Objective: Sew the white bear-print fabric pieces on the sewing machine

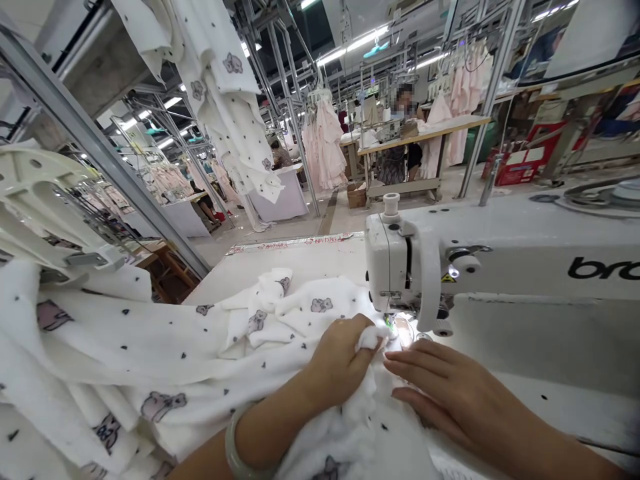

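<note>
White fleecy fabric (200,360) printed with grey-pink bears and small dark marks spreads over the table and up to the sewing machine (400,260). My left hand (343,360) is closed on a bunched fold of this fabric, just left of the lit needle area. Flat on the cloth, with fingers stretched toward the needle, lies my right hand (445,380). Its fingertips are close to the left hand's thumb. The needle and presser foot are partly hidden behind the machine head's glare and my fingers.
A white plastic hanger clamp (65,200) holds cloth at left, beside a slanting metal rail (100,140). More printed fabric (215,87) hangs above. Beyond the table edge, a person (404,110) sits at another sewing table (425,137), near hanging pink garments (324,137).
</note>
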The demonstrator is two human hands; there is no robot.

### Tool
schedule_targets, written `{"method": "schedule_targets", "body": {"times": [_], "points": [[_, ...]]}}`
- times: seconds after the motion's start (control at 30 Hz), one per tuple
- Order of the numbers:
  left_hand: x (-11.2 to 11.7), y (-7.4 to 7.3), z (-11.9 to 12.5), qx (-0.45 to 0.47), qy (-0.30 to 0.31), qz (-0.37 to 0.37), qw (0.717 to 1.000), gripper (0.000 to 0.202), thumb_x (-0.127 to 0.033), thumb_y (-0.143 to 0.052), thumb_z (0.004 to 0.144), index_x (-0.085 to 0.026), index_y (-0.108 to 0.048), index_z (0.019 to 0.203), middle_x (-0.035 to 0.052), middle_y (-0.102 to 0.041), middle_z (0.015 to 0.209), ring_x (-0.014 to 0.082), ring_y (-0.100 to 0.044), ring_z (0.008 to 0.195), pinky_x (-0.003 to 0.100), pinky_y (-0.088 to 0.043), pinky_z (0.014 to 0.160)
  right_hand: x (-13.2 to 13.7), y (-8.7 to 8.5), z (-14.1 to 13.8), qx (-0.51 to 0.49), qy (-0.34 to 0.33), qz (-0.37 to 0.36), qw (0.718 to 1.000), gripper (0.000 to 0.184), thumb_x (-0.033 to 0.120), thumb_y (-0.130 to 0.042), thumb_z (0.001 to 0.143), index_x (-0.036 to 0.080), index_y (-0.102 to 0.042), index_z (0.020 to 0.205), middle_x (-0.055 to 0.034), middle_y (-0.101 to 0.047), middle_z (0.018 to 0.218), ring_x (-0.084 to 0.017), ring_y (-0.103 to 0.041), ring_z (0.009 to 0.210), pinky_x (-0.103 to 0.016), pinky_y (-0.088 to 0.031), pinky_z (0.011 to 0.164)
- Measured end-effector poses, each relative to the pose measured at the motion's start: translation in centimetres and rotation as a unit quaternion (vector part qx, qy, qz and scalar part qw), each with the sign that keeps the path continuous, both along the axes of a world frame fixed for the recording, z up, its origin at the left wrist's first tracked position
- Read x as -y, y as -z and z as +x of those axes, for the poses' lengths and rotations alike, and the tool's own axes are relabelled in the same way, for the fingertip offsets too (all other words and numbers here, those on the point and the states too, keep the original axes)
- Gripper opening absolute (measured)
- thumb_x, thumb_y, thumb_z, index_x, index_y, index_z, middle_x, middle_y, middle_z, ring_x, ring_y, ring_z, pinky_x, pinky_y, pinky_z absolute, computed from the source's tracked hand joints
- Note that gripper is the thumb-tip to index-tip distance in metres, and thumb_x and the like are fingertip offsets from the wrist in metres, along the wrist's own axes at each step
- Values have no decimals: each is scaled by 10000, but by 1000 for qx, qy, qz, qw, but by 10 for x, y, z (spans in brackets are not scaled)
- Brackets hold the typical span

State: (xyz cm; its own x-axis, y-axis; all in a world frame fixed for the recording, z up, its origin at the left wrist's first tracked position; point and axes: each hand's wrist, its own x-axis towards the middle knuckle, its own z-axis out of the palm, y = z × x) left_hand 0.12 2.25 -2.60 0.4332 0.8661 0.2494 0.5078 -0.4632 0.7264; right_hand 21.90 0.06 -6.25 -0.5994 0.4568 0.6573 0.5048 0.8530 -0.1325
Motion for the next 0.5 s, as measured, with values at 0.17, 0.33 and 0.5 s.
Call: {"method": "schedule_targets", "body": {"times": [0.17, 0.33, 0.5], "points": [[-1, 5, 1, -25, -19, 77, 997, 99, -224, -475, 969, -224, -553, 907, 20, -665, 898, 206, -567, 842, 344, -409, 840, -1, 9, -15, 23, 53, -81, 995, 271, 250, -403, 1101, 169, -662, 1086, -76, -737, 1026, -261, -677, 933, -429, -595, 757], [-2, 4, 2, -38, -23, 94, 995, 97, -183, -471, 934, -223, -556, 909, 17, -675, 882, 203, -588, 827, 366, -416, 880, 0, 9, -14, 7, 70, -168, 983, 290, 273, -393, 1098, 187, -667, 1139, -94, -702, 1073, -270, -654, 973, -453, -575, 812], [0, -1, 0, -54, -5, 104, 993, 146, -131, -440, 879, -219, -554, 902, 17, -692, 903, 200, -598, 842, 389, -404, 921, -1, -7, -12, -9, -3, -322, 947, 280, 265, -389, 1091, 268, -662, 1150, -58, -656, 1124, -234, -591, 1049, -391, -535, 877]]}}
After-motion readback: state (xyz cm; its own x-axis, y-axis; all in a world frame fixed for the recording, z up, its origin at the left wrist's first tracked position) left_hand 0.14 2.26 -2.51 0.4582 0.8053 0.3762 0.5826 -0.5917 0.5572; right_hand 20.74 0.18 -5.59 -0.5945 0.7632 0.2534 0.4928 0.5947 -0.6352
